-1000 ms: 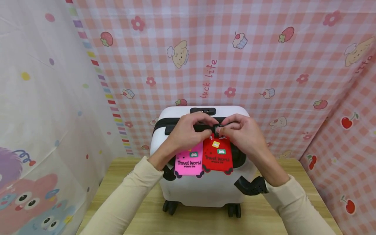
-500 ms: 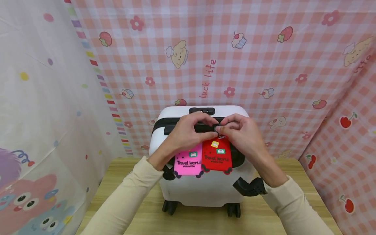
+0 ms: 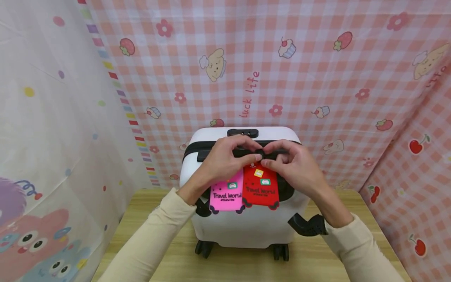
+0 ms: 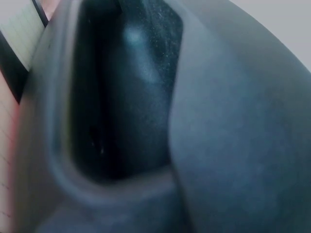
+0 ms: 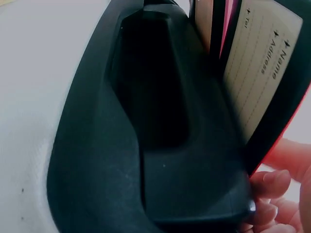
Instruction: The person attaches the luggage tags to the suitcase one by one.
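Note:
A white suitcase (image 3: 243, 231) stands upright with a black carry handle (image 5: 194, 189) on its upper face. From the handle hang a pink luggage tag (image 3: 225, 199) and a red luggage tag (image 3: 260, 192), side by side. My left hand (image 3: 227, 156) pinches the black strap at the top of the red tag between thumb and fingers. My right hand (image 3: 294, 162) has curled fingers at the same spot, its thumb on the tag's upper right part. Fingers hide the strap's end. The right wrist view shows the tag's name card (image 5: 260, 63) and my fingertips at its edge.
The suitcase stands on a wooden tabletop (image 3: 158, 258). Behind it hangs a pink checked cloth (image 3: 299, 90), with a white printed cloth (image 3: 63, 129) on the left. A black wrist mount (image 3: 308, 226) sticks out from the right sleeve. In the left wrist view the black handle (image 4: 223, 121) fills most of the picture.
My right hand has shifted slightly right, and its thumb has slid down from the strap's buckle. Thumb and index finger stand farther apart. My left hand keeps its place.

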Available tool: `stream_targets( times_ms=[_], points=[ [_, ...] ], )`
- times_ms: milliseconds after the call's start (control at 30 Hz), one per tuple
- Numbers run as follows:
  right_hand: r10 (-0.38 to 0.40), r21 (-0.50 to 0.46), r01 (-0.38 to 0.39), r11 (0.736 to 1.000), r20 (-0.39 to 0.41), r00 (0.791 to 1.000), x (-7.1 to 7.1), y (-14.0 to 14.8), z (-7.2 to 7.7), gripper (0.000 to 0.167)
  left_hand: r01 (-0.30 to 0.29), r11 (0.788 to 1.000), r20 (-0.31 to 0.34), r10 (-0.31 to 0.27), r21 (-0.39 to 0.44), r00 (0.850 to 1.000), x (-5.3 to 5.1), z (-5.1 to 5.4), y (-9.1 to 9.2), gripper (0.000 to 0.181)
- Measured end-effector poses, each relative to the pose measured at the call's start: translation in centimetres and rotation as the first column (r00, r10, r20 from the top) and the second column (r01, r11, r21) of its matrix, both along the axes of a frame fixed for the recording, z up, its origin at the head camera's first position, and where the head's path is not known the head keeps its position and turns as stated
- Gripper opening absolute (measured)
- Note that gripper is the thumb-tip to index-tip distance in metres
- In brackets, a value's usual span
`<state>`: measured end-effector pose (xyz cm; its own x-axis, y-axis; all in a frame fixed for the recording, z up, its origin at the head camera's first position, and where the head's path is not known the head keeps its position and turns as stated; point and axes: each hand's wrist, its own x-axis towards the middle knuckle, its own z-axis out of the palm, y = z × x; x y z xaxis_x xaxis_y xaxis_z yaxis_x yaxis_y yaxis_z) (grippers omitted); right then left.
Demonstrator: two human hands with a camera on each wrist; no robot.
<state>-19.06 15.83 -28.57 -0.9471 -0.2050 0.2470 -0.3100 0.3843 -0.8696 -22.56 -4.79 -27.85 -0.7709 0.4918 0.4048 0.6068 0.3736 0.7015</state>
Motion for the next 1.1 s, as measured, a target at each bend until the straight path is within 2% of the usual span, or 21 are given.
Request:
stream_targets(
  times_ms=[167, 300, 533, 767, 1100],
  points=[
    [-0.063, 0.005, 0.063, 0.998, -0.007, 0.998, -0.01, -0.29, -0.01, 0.029, -0.009, 1.000, 0.021, 0.009, 0.028, 1.000, 0.02, -0.05, 0.04, 0.014],
    [-0.084, 0.009, 0.084, 0.996, 0.005, 0.996, 0.07, -0.41, 0.09, 0.028, 0.000, 0.999, 0.028, -0.001, 0.033, 1.000, -0.03, -0.15, -0.02, 0.017],
    [-0.087, 0.006, 0.087, 0.996, 0.008, 0.996, 0.07, -0.59, 0.09, 0.024, 0.024, 1.000, 0.016, -0.024, 0.011, 1.000, -0.13, -0.18, -0.15, 0.024],
    [-0.085, -0.010, 0.086, 0.996, 0.019, 0.996, 0.05, -0.66, 0.13, 0.023, 0.021, 1.000, 0.000, -0.021, 0.004, 1.000, -0.15, -0.15, -0.16, 0.022],
    [-0.091, -0.007, 0.091, 0.996, 0.019, 0.996, 0.00, -0.74, 0.19, 0.021, 0.005, 1.000, 0.024, -0.005, -0.002, 1.000, -0.09, -0.08, -0.11, 0.020]
  ],
)
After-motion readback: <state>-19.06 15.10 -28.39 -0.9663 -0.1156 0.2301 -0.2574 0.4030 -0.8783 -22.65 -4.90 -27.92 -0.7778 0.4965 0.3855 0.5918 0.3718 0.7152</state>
